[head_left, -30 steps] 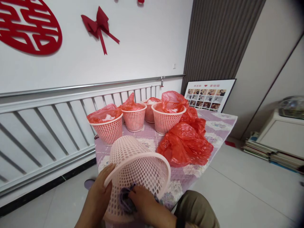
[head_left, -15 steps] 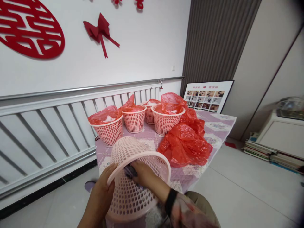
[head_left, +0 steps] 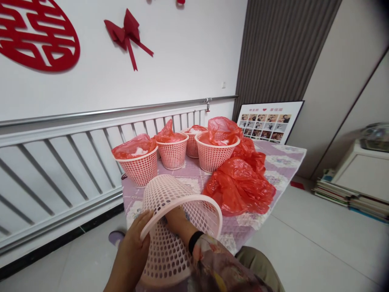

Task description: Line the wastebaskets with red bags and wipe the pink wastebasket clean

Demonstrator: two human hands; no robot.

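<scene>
A pale pink plastic wastebasket [head_left: 170, 259] lies tilted on its side at the table's near edge, its mouth turned toward me. My left hand [head_left: 136, 239] is closed round the left part of its rim, thumb on the inner side. Through the mouth reaches my right hand [head_left: 175, 219], deep inside against the wall. Its fingers are hidden behind the rim and the mesh. A small bluish patch of cloth [head_left: 186, 213] shows beside that hand; the rest of the cloth is out of sight.
Several pink baskets [head_left: 172, 156] lined with red bags stand at the back of the table. Crumpled red plastic bags [head_left: 240, 186] lie at the right on the flowered tablecloth [head_left: 281, 162]. Behind runs a white radiator [head_left: 69, 170]; a photo board [head_left: 267, 121] leans at the back right.
My right hand has gone deeper into the wastebasket, and the dark cloth in it has mostly dropped out of sight. My left hand keeps its hold on the rim.
</scene>
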